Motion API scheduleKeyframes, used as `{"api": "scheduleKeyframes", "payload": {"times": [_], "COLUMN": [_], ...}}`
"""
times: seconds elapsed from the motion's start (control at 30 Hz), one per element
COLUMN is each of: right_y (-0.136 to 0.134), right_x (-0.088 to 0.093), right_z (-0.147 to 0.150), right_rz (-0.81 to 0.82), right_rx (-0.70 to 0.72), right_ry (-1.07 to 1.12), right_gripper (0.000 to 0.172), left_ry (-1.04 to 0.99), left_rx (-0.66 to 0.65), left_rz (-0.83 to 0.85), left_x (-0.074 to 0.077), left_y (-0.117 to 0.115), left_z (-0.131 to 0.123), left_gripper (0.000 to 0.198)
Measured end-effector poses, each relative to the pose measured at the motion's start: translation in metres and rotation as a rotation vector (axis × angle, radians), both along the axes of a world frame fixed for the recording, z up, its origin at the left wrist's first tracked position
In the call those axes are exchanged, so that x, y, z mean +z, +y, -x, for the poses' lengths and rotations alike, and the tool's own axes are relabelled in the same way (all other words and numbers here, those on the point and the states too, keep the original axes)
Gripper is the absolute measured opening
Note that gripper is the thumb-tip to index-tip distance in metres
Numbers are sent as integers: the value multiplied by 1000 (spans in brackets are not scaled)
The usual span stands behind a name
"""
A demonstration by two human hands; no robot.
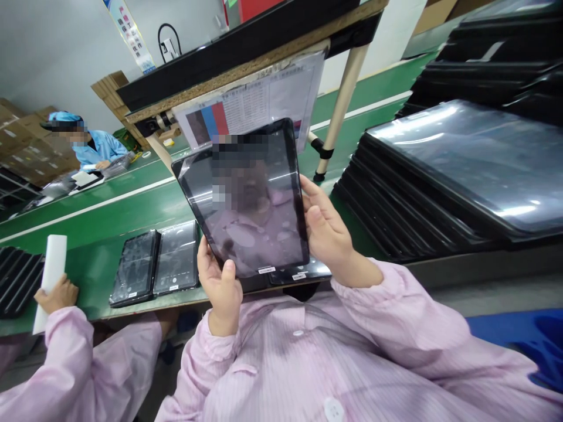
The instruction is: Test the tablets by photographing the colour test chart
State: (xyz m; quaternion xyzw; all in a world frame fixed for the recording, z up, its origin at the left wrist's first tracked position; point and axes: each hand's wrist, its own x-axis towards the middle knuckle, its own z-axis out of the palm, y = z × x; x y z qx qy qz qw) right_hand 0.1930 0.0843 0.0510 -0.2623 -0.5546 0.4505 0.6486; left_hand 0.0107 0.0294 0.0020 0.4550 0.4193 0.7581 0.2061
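A black-framed tablet-like panel [255,234] is held up in front of me, tilted, with a glossy, reflecting face and a small white label on its lower edge. My left hand [222,287] grips its lower left edge, thumb on the front. On the right edge, my right hand [325,231] holds it with the thumb near the rim and the fingers partly behind. Beneath it, another dark panel [299,274] with a white label lies on the green bench [90,275], partly hidden by the held one.
Two film-covered panels [176,258] [134,266] lie left of me. A tall stack of black trays [409,205] stands right. A neighbour's hand [59,293] holds a white strip [53,258]. Ahead is a shelf [264,53] on a post [343,105]; a person in blue [99,146] sits beyond.
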Motion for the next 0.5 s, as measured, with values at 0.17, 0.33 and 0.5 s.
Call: {"api": "scheduleKeyframes", "payload": {"times": [0.17,0.33,0.5], "right_y": [15,23,26], "right_x": [-4,-9,-12], "right_z": [5,4,2], "right_rz": [132,183,160], "right_rx": [25,30,29], "right_ry": [48,40,33], "right_gripper": [61,61,62], "left_ry": [361,653,716], "left_rx": [5,144,183], "left_rz": [46,168,214], "left_x": [3,5,5], "left_y": [-3,-4,-2], "left_z": [5,8,4], "left_gripper": [86,121,129]}}
